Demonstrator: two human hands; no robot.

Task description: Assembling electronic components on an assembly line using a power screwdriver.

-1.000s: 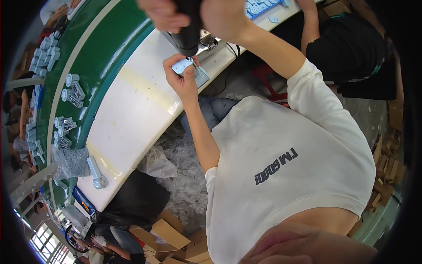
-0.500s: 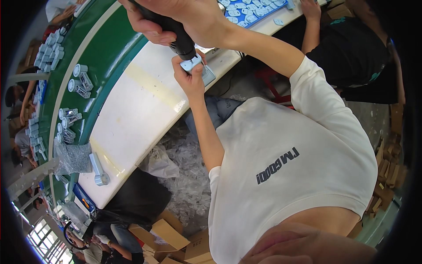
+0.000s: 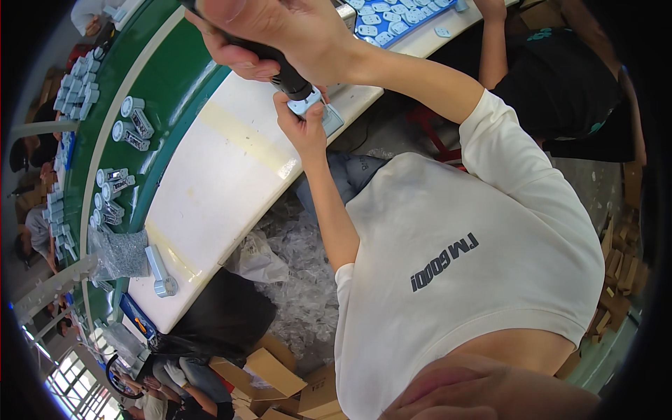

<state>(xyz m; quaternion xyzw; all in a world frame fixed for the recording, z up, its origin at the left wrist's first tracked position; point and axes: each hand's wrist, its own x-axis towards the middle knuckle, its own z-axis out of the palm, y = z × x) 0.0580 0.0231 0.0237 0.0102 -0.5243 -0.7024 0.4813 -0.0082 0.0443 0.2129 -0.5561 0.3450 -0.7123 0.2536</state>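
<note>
In my right hand (image 3: 283,35) is a black electric screwdriver (image 3: 288,78), with the fingers wrapped round its body. It slants downward, and its lower end meets a light blue plastic housing (image 3: 330,120). My left hand (image 3: 306,129) grips that housing at the edge of the white worktable (image 3: 217,168), thumb on top. The tool and the fingers cover much of the housing, and the bit's tip cannot be made out.
A green conveyor (image 3: 164,119) carries light blue assemblies (image 3: 133,134). Nearer lie a bubble-wrap bag (image 3: 120,253), a loose light blue handled part (image 3: 162,276) and a blue tray (image 3: 136,316). Another blue tray (image 3: 392,33) holds flat parts beside a co-worker (image 3: 560,84). Cartons (image 3: 273,374) stand below.
My right hand and the screwdriver have shifted slightly down and left. The assemblies on the conveyor have moved a little toward the far end. My left hand still holds the housing.
</note>
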